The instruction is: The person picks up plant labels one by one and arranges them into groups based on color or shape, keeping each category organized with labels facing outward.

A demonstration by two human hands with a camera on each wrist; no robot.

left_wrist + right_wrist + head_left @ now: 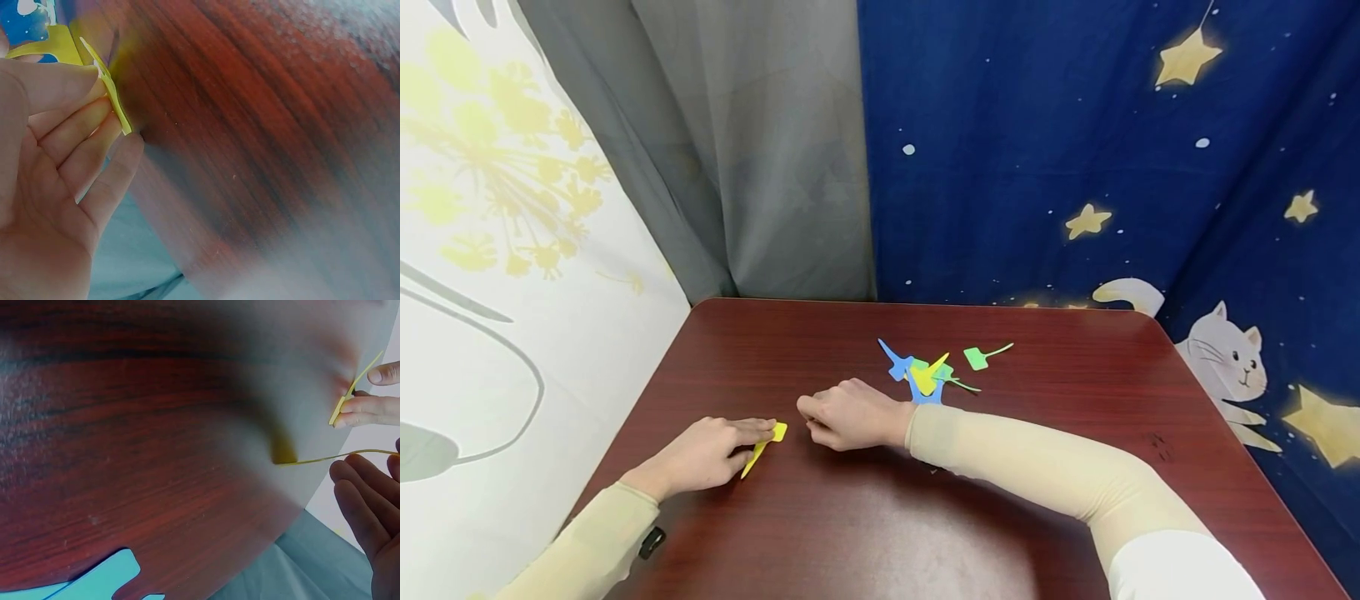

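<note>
head: looked forward and down from above, farthest off, over most of the tabletop (pixel 865 525) to the blue curtain (pixel 985 167) | left wrist: looked from close by along the left hand (pixel 56 175), palm side, tabletop slanting | right wrist: sat near the right hand (pixel 375 506), facing across the tabletop | shared: head and right wrist both caught the left hand and its yellow tag (pixel 780 432)

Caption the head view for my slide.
Left hand on a yellow tag; right hand near it; blue, green and yellow tags farther back.
</note>
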